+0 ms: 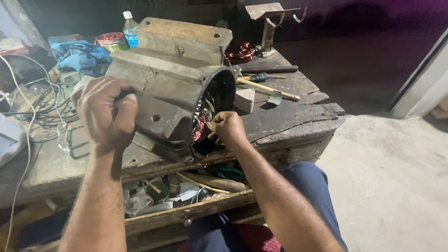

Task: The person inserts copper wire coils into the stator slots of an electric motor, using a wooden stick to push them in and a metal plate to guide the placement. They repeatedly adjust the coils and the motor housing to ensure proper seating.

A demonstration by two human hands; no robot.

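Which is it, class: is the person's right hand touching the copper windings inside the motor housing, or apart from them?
Touching. The head view shows the right hand at the open end of the motor housing, its fingertips pressed into the copper windings.

A plastic bottle [130, 29], blue cloth [80, 55] and hammer [269, 89] lie nearby.

Worn wooden workbench [298, 116] carries motor stator housing [172, 84] under both hands' fingers. Right of the fingers: wood block [244, 99], wooden-handled tool [268, 88], screwdriver [261, 77]. Left of them: tangled wires [44, 112], blue cloth [81, 55], plastic bottle [130, 30].
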